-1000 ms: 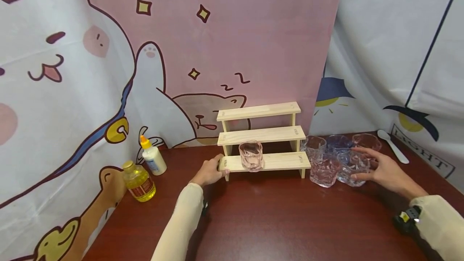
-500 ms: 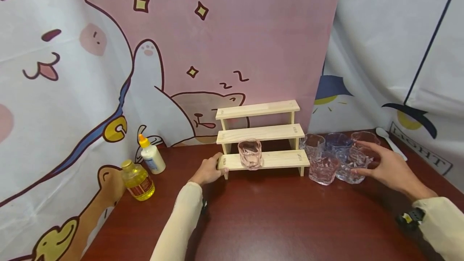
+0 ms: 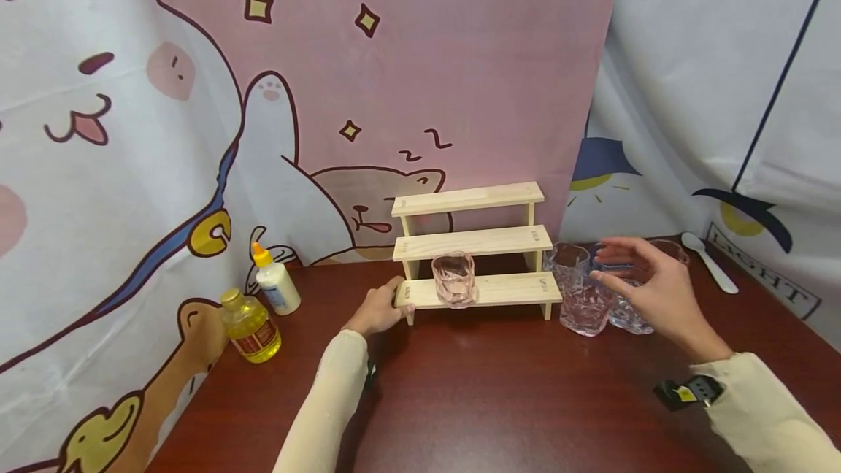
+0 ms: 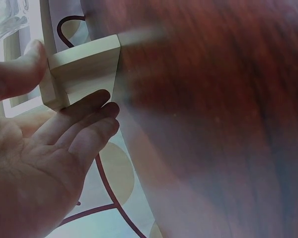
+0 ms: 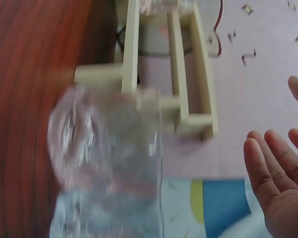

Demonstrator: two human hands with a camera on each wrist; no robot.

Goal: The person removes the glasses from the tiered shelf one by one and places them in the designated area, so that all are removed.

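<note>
A three-step wooden shelf (image 3: 473,243) stands against the pink backdrop, and a pink glass (image 3: 455,279) sits on its lowest step. My left hand (image 3: 377,309) grips the left end of that step; in the left wrist view the thumb lies on the board (image 4: 84,55) and the fingers extend by its leg. Above the cluster of glasses hovers my right hand (image 3: 660,298), fingers apart, holding nothing. Below it are a pink glass (image 3: 583,309) and a clear glass (image 3: 631,318), partly hidden. Behind stand another clear glass (image 3: 569,260) and more glasses, partly covered by the hand.
At the left of the dark red table (image 3: 447,400) stand a bottle of yellow liquid (image 3: 251,328) and a white glue bottle (image 3: 279,287) with an orange cap. A white spoon (image 3: 712,265) lies at the far right by the white cloth.
My right hand has left the side of the front clear glass, rising and moving left over the glasses. My left hand stays on the shelf; the glasses have not visibly moved.
</note>
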